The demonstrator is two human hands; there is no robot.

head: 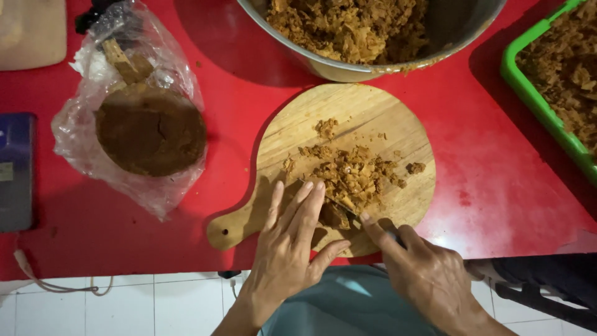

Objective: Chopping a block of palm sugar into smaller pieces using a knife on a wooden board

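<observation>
A round wooden cutting board point(379, 115) with a short handle lies on the red table. On it sits a pile of chopped brown flaky pieces point(351, 174). My left hand point(289, 242) rests flat on the board's near edge, fingers straight and together, their tips touching a brown chunk point(334, 214). My right hand point(429, 277) grips a knife point(348, 208) by the handle, index finger stretched along its back. The blade lies low across the near side of the pile and is mostly hidden among the pieces.
A large metal bowl point(348, 68) of the same brown shreds stands behind the board. A green tray point(535, 99) with more shreds is at the right. At the left, a clear plastic bag point(81, 149) holds a dark brown round block. A blue-grey device point(15, 171) sits at the far left.
</observation>
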